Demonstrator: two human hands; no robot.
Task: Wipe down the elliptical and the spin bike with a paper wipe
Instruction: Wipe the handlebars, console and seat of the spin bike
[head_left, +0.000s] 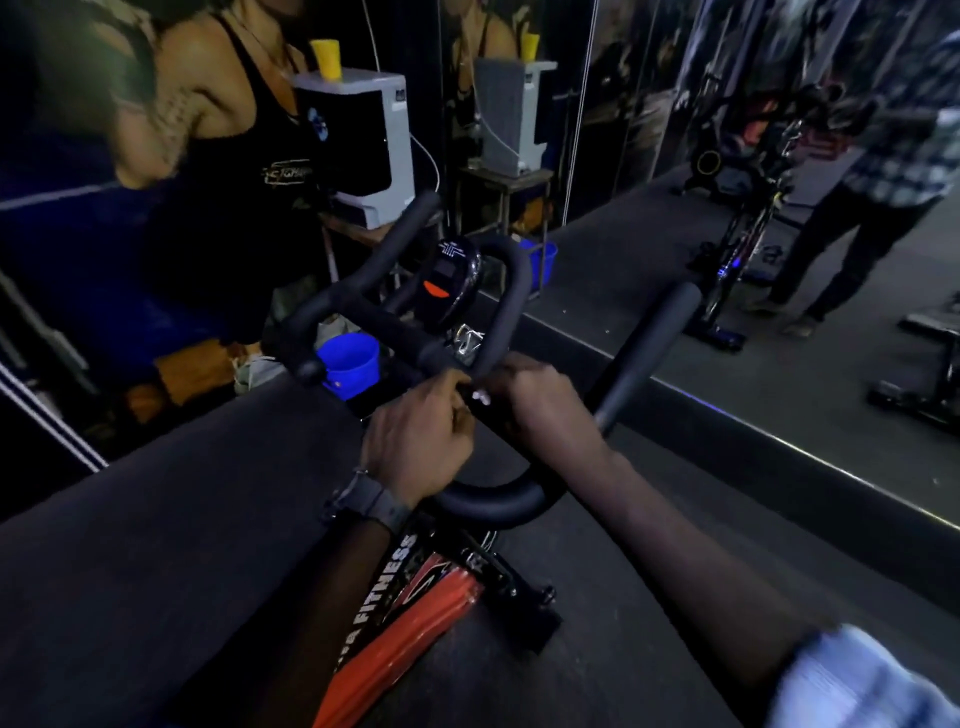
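Dim gym floor (156, 571) beside a wall mirror (779, 260) carries the spin bike (415, 597), on whose black handlebar (493, 501) the left hand (421, 441) and right hand (540, 410) curl together, pinching a small white paper wipe (480, 397), blue bucket (350, 364) beyond.
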